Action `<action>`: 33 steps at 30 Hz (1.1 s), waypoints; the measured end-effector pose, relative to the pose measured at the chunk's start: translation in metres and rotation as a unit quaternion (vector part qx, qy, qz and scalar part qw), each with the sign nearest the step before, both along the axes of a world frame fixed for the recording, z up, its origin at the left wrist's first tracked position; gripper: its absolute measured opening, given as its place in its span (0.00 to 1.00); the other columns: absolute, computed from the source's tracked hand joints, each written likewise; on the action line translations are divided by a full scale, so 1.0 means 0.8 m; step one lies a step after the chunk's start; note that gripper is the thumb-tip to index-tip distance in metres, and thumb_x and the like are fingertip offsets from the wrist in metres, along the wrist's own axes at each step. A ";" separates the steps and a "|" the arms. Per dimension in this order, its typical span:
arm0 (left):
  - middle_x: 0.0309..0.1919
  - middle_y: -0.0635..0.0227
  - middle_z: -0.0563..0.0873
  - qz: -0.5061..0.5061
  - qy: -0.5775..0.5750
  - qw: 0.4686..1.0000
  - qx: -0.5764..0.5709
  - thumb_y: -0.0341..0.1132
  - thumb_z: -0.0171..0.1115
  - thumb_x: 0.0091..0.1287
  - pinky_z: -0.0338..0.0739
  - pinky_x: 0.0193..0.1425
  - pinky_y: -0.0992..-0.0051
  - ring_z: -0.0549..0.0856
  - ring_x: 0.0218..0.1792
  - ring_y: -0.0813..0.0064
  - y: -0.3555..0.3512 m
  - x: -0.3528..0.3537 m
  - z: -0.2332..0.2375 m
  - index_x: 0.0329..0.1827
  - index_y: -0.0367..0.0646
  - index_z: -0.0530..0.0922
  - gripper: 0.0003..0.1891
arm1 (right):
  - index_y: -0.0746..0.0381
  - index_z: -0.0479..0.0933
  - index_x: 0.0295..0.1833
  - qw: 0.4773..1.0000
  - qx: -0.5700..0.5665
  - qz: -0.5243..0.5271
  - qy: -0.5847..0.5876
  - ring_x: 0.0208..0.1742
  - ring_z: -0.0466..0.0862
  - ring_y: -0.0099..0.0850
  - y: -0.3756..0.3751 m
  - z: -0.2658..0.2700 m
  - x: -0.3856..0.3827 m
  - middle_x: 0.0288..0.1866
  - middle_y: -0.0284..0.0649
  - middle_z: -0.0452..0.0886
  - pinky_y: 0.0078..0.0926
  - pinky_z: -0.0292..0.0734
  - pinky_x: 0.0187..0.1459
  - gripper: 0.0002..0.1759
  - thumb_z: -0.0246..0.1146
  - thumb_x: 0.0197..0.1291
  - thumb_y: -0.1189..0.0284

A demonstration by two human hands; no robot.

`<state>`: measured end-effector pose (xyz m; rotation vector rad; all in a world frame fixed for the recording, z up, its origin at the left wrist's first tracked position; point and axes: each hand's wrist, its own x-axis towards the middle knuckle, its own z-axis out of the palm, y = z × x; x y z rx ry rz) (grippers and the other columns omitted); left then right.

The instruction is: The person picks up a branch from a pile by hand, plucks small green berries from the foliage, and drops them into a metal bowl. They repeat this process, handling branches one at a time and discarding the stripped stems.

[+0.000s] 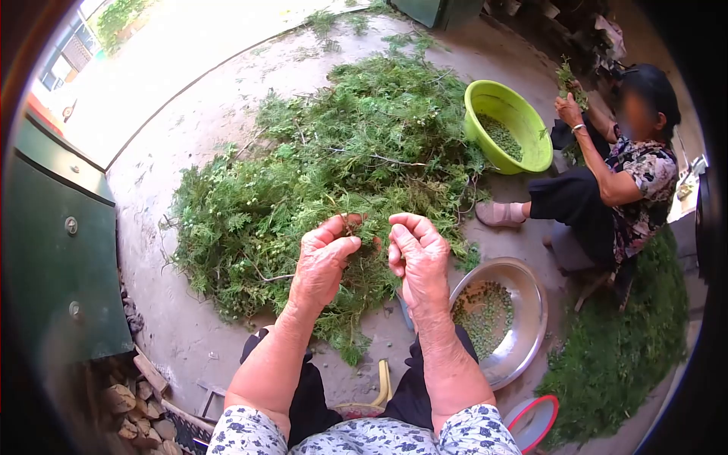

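My left hand (322,262) is closed, its thumb and fingers pinching a leafy evergreen sprig (355,221) above a broad heap of cut evergreen branches (303,182). Just to the right, my right hand (421,258) is also closed, thumb against curled fingers. Whatever it pinches, if anything, is too small to make out. A steel bowl (537,307) stands beside my right forearm, with many small round green cones (485,315) lying in it.
A lime-green basin (481,95) holding more cones stands beyond the heap. At right a seated person (644,174) holds a sprig in both hands. More greenery (622,356) lies behind them. A red-rimmed container (535,421), firewood (140,417) and green cabinet doors (64,265) flank me.
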<state>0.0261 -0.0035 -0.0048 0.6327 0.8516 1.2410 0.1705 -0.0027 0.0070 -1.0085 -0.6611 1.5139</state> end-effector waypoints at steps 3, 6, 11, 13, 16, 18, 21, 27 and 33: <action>0.40 0.67 0.81 -0.001 0.021 1.000 -0.005 0.20 0.56 0.58 0.74 0.47 0.79 0.79 0.39 0.79 -0.001 -0.001 -0.003 0.50 0.33 0.75 0.16 | 0.65 0.76 0.46 0.996 0.013 0.035 -0.082 0.21 0.70 0.12 -0.002 0.001 -0.004 0.33 0.29 0.75 0.10 0.64 0.20 0.08 0.58 0.60 0.79; 0.41 0.70 0.81 0.014 0.031 0.999 0.008 0.20 0.58 0.56 0.71 0.48 0.81 0.77 0.41 0.83 -0.003 0.002 -0.003 0.49 0.34 0.76 0.16 | 0.64 0.76 0.47 0.983 0.037 0.039 -0.175 0.23 0.71 0.13 -0.005 -0.003 -0.010 0.34 0.29 0.75 0.11 0.67 0.22 0.10 0.59 0.59 0.80; 0.40 0.69 0.82 0.018 0.039 0.999 0.010 0.20 0.60 0.56 0.72 0.48 0.80 0.78 0.39 0.82 -0.002 0.002 -0.003 0.46 0.35 0.78 0.13 | 0.60 0.77 0.50 0.964 0.089 0.066 -0.243 0.23 0.73 0.16 -0.003 0.003 -0.005 0.34 0.32 0.74 0.14 0.71 0.24 0.14 0.60 0.57 0.79; 0.39 0.70 0.82 -0.003 0.048 0.999 0.014 0.20 0.61 0.57 0.72 0.47 0.80 0.78 0.39 0.82 -0.001 0.000 0.004 0.45 0.36 0.78 0.13 | 0.62 0.75 0.48 0.967 0.081 0.077 -0.230 0.23 0.74 0.16 -0.002 0.006 -0.002 0.34 0.33 0.74 0.15 0.71 0.25 0.12 0.60 0.58 0.78; 0.38 0.71 0.83 -0.021 0.061 0.998 0.017 0.21 0.62 0.58 0.72 0.46 0.82 0.79 0.37 0.83 -0.002 0.001 0.001 0.45 0.36 0.78 0.11 | 0.63 0.74 0.46 0.969 0.072 0.086 -0.221 0.23 0.74 0.17 -0.001 0.011 0.003 0.34 0.34 0.75 0.15 0.72 0.26 0.10 0.59 0.58 0.78; 0.37 0.72 0.82 -0.054 0.077 0.996 0.008 0.23 0.61 0.60 0.72 0.45 0.83 0.78 0.37 0.85 -0.003 0.000 0.000 0.45 0.35 0.78 0.10 | 0.64 0.73 0.46 0.970 0.062 0.094 -0.217 0.23 0.74 0.17 -0.001 0.012 0.005 0.34 0.34 0.75 0.16 0.72 0.26 0.09 0.59 0.58 0.77; 0.35 0.73 0.82 -0.063 0.144 0.987 0.017 0.26 0.61 0.61 0.71 0.43 0.83 0.77 0.35 0.86 -0.003 -0.001 -0.009 0.44 0.36 0.78 0.09 | 0.65 0.73 0.50 0.967 0.069 0.108 -0.220 0.24 0.76 0.18 0.001 0.009 0.007 0.35 0.34 0.74 0.18 0.73 0.28 0.12 0.59 0.60 0.75; 0.30 0.74 0.81 -0.051 0.154 0.987 0.018 0.28 0.59 0.63 0.73 0.37 0.82 0.77 0.31 0.86 -0.007 0.013 0.019 0.41 0.37 0.78 0.06 | 0.64 0.73 0.55 0.964 0.079 0.139 -0.214 0.26 0.76 0.16 0.001 0.014 0.012 0.39 0.32 0.73 0.13 0.72 0.24 0.17 0.60 0.61 0.72; 0.28 0.73 0.80 -0.028 0.113 0.993 0.007 0.28 0.57 0.64 0.73 0.26 0.83 0.76 0.25 0.86 -0.008 0.017 0.012 0.38 0.38 0.77 0.04 | 0.67 0.74 0.53 0.963 0.123 0.086 -0.223 0.25 0.78 0.21 -0.003 0.012 0.002 0.39 0.38 0.73 0.19 0.75 0.26 0.15 0.59 0.61 0.75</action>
